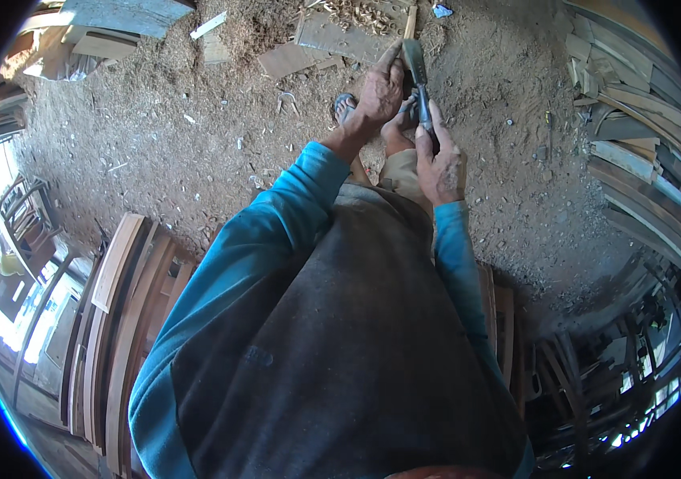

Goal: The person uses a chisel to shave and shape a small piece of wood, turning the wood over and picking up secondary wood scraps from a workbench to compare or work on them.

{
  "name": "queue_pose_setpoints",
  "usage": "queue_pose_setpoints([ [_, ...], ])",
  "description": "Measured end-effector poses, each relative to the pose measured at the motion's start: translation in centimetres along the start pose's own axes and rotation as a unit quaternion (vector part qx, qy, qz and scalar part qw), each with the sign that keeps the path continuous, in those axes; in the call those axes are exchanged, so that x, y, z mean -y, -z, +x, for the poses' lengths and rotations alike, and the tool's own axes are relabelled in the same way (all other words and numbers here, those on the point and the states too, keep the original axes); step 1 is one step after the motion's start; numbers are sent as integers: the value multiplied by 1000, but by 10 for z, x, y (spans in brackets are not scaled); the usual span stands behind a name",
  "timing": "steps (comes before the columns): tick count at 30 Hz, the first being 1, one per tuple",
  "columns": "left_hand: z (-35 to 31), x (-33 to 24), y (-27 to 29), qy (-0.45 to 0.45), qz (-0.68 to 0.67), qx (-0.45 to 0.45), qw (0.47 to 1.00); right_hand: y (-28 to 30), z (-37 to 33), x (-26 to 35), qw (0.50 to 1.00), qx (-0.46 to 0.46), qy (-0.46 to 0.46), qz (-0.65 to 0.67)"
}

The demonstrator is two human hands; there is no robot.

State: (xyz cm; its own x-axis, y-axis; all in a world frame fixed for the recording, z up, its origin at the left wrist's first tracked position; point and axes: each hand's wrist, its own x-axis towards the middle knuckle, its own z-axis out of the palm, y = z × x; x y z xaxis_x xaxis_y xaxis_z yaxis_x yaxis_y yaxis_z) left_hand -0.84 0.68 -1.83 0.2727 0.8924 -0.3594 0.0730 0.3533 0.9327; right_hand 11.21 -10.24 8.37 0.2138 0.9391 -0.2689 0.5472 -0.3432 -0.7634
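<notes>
My right hand (442,168) is wrapped around the dark handle of a hand tool (414,62). The tool has a narrow metal neck and a broad, greyish-green blade pointing away from me; its exact kind is unclear. Close against the blade's left side is my left hand (380,96), index finger stretched along it and the other fingers curled. What those curled fingers hold, if anything, is hidden. Just beyond the blade tip a thin wooden strip (410,22) shows. Both hands are held out above my sandalled feet (345,105).
Wood shavings (364,14) lie on a flat board (328,36) ahead. Boards are stacked at the right (636,160), and more planks (121,319) stand at the near left. Sawdust and scraps cover the ground (180,144). Sheet pieces (121,16) lie at the far left.
</notes>
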Motion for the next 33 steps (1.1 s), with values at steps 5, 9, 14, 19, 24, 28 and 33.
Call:
queue_pose_setpoints([
  [5, -1, -10, 1, 47, -89, 7, 995, -4, 26, 13, 1000, -11, -24, -9],
  [9, 1, -1, -4, 14, -118, -10, 993, -13, 39, 9, 997, -59, -1, -40],
  [14, 6, 3, 1, -30, -105, 40, 993, -1, 73, -5, 998, -52, -19, 21],
  [19, -9, -3, 0, -16, -249, 78, 965, 17, 38, -7, 988, -37, -92, 118],
  [24, -14, -9, -8, 62, -324, 27, 944, 4, 2, -3, 996, -56, -36, 61],
  [28, -8, -20, -6, 29, -188, -12, 982, 12, -19, 12, 999, -29, -14, 31],
  [33, 0, -19, 3, 3, 9, 5, 1000, 22, -32, 27, 998, 28, -18, 50],
])
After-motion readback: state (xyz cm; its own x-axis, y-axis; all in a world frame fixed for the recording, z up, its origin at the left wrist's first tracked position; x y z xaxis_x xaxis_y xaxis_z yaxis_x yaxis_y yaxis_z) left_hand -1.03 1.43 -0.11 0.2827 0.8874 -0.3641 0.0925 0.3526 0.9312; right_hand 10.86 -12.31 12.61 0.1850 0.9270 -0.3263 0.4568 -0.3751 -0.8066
